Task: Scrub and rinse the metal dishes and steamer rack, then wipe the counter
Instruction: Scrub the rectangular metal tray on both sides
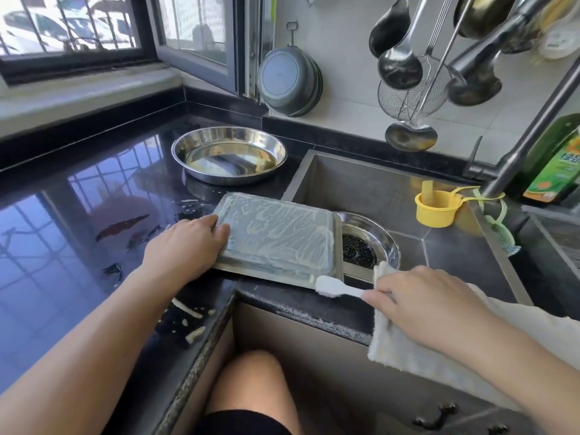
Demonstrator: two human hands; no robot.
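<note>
A rectangular metal tray (276, 237) lies upside down across the sink's left edge, its bottom smeared with pale residue. My left hand (185, 243) presses on its left end, fingers laid over the rim. My right hand (420, 304) pinches the handle of a white brush (332, 288), whose head touches the tray's near right corner. A round metal dish (229, 153) stands on the black counter (62, 246) behind the tray. Another round metal dish (384, 237) sits in the sink (439, 246), partly hidden under the tray.
A cream cloth (439, 356) hangs over the sink's front edge under my right arm. Food scraps (188, 309) and a red chilli (122, 226) lie on the wet counter. A yellow cup (434, 207), faucet (518, 152), green bottle (558, 161) and hanging ladles (400, 65) are at the right.
</note>
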